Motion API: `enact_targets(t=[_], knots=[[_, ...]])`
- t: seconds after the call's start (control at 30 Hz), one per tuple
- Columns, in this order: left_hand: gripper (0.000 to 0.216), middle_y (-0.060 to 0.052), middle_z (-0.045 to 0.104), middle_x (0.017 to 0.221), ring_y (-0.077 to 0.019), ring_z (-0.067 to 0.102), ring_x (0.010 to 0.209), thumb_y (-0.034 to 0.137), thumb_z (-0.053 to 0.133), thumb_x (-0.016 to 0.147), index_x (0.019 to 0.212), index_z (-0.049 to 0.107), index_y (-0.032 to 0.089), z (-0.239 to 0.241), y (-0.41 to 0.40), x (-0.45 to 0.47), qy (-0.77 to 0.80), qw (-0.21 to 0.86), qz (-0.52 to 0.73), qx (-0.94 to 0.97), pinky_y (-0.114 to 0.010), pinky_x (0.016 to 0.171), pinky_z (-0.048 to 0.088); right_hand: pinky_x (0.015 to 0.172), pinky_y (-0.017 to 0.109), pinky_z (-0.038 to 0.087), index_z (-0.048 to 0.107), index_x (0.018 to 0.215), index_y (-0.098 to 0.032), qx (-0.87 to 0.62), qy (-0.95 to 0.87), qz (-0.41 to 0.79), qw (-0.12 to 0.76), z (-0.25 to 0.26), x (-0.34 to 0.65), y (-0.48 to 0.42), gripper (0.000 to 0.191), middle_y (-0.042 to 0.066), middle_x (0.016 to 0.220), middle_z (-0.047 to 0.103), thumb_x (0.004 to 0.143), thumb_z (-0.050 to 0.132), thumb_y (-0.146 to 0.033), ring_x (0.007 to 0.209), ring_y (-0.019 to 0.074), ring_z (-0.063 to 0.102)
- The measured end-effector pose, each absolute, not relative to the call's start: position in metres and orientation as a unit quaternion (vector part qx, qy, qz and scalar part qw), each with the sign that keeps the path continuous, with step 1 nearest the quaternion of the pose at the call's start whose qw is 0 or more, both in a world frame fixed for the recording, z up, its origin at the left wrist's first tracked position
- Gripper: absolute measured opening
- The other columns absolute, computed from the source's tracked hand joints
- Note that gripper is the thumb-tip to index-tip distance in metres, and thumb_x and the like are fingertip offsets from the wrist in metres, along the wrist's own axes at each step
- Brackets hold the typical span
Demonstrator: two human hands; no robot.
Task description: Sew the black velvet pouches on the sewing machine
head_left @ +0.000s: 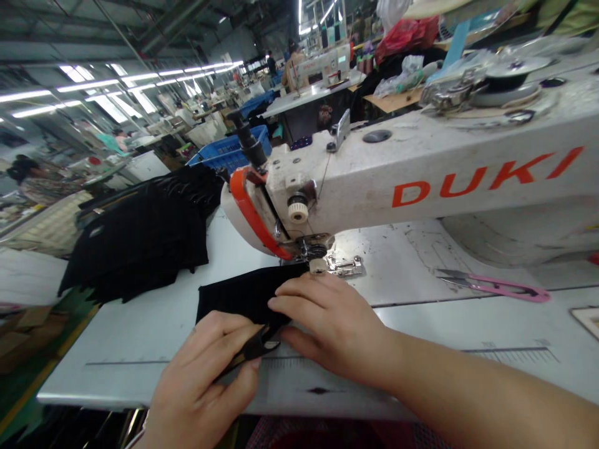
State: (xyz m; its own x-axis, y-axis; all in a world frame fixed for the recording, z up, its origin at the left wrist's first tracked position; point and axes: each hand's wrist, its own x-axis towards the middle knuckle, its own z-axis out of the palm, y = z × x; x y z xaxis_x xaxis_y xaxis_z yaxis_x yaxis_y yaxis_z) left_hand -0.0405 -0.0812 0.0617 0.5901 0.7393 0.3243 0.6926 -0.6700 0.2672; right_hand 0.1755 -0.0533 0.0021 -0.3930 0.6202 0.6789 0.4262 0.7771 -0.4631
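A black fabric piece (238, 292) lies on the sewing machine's pale table, its far right end at the presser foot. My left hand (206, 368) pinches the near edge of this cloth between thumb and fingers, where the edge is folded up. Lying over the cloth close to the needle area, my right hand (332, 318) presses it down with fingers stretched forward. The white sewing machine (355, 181) with orange lettering stands just beyond both hands. Its needle tip is hidden by the machine head and my right fingers.
Black cloth pieces (145, 231) are piled at the table's left. Pink-handled thread snips (496, 285) lie on the machine bed at right. A blue basket (229, 149) stands behind the machine head. Other people sit at machines farther back.
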Motion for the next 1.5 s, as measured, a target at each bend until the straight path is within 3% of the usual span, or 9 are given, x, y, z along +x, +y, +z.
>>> enact_targets(t=[0.1, 0.23, 0.4, 0.5, 0.63, 0.77, 0.83, 1.33, 1.5], knots=[[0.025, -0.005, 0.064, 0.093, -0.0168, 0.060, 0.086, 0.007, 0.049, 0.088, 0.106, 0.062, 0.019, 0.061, -0.082, -0.035, 0.361, 0.018, 0.205, 0.910, -0.030, 0.074, 0.054, 0.089, 0.035, 0.044, 0.064, 0.109, -0.019, -0.267, -0.849, 0.103, 0.444, 0.002, 0.181, -0.055, 0.015, 0.004, 0.106, 0.069, 0.097, 0.054, -0.021, 0.099, 0.0184, 0.059], [0.023, -0.004, 0.068, 0.087, -0.0173, 0.063, 0.077, 0.005, 0.048, 0.087, 0.097, 0.065, 0.018, 0.037, -0.091, -0.025, 0.236, -0.088, 0.179, 0.951, -0.033, 0.073, 0.055, 0.084, 0.037, 0.046, 0.065, 0.093, -0.016, -0.243, -0.906, 0.080, 0.336, 0.002, 0.192, -0.072, 0.013, 0.005, 0.093, 0.068, 0.097, 0.053, -0.019, 0.090, 0.0195, 0.059], [0.026, -0.006, 0.068, 0.083, -0.0197, 0.064, 0.073, 0.005, 0.044, 0.088, 0.100, 0.065, 0.013, 0.001, -0.110, -0.016, 0.261, -0.095, 0.133, 0.951, -0.033, 0.069, 0.057, 0.087, 0.038, 0.051, 0.066, 0.098, -0.013, -0.278, -0.930, 0.083, 0.224, -0.008, 0.201, -0.102, 0.012, 0.008, 0.105, 0.069, 0.088, 0.064, -0.019, 0.096, 0.0235, 0.060], [0.023, -0.008, 0.070, 0.091, -0.0205, 0.066, 0.081, 0.014, 0.045, 0.093, 0.102, 0.065, 0.013, 0.009, -0.110, -0.017, 0.284, -0.023, 0.146, 0.947, -0.033, 0.076, 0.058, 0.092, 0.036, 0.052, 0.066, 0.108, -0.011, -0.312, -0.912, 0.072, 0.257, -0.021, 0.199, -0.113, 0.023, 0.008, 0.113, 0.069, 0.088, 0.064, -0.023, 0.107, 0.0238, 0.060], [0.020, -0.006, 0.070, 0.103, -0.0170, 0.066, 0.093, 0.021, 0.048, 0.096, 0.107, 0.065, 0.018, 0.034, -0.088, -0.021, 0.307, 0.149, 0.102, 0.934, -0.027, 0.083, 0.058, 0.093, 0.037, 0.054, 0.067, 0.109, -0.014, -0.336, -0.882, 0.009, 0.330, -0.035, 0.190, -0.122, 0.021, 0.005, 0.110, 0.071, 0.096, 0.052, -0.021, 0.105, 0.0218, 0.063], [0.037, -0.012, 0.056, 0.138, -0.0239, 0.049, 0.131, 0.015, 0.045, 0.098, 0.134, 0.052, 0.012, 0.028, -0.061, -0.015, 0.299, 0.055, 0.076, 0.950, -0.042, 0.108, 0.046, 0.085, 0.032, 0.057, 0.069, 0.100, -0.016, -0.353, -0.864, -0.024, 0.358, -0.037, 0.187, -0.124, 0.028, 0.002, 0.103, 0.074, 0.097, 0.042, -0.008, 0.095, 0.0191, 0.067], [0.041, -0.014, 0.049, 0.145, -0.0275, 0.040, 0.139, 0.018, 0.045, 0.099, 0.138, 0.048, 0.008, 0.018, -0.055, -0.010, 0.276, 0.005, 0.055, 0.960, -0.046, 0.113, 0.041, 0.085, 0.031, 0.057, 0.069, 0.099, -0.016, -0.345, -0.867, -0.034, 0.359, -0.036, 0.188, -0.124, 0.029, 0.001, 0.101, 0.075, 0.097, 0.042, -0.006, 0.093, 0.0179, 0.068], [0.044, -0.013, 0.048, 0.145, -0.0282, 0.036, 0.140, 0.025, 0.036, 0.103, 0.140, 0.046, 0.005, 0.004, -0.030, -0.005, 0.253, -0.039, 0.050, 0.965, -0.044, 0.118, 0.031, 0.087, 0.030, 0.059, 0.070, 0.105, -0.013, -0.341, -0.881, -0.021, 0.327, -0.023, 0.196, -0.103, 0.024, 0.005, 0.101, 0.074, 0.097, 0.047, -0.009, 0.099, 0.0189, 0.068], [0.032, -0.012, 0.058, 0.136, -0.0317, 0.044, 0.133, 0.028, 0.055, 0.094, 0.119, 0.066, 0.012, 0.008, -0.037, -0.009, 0.196, -0.065, 0.020, 0.978, -0.048, 0.114, 0.034, 0.090, 0.034, 0.058, 0.067, 0.114, -0.011, -0.339, -0.889, 0.028, 0.307, -0.019, 0.204, -0.092, 0.026, 0.008, 0.111, 0.071, 0.099, 0.046, -0.014, 0.105, 0.0219, 0.065]])
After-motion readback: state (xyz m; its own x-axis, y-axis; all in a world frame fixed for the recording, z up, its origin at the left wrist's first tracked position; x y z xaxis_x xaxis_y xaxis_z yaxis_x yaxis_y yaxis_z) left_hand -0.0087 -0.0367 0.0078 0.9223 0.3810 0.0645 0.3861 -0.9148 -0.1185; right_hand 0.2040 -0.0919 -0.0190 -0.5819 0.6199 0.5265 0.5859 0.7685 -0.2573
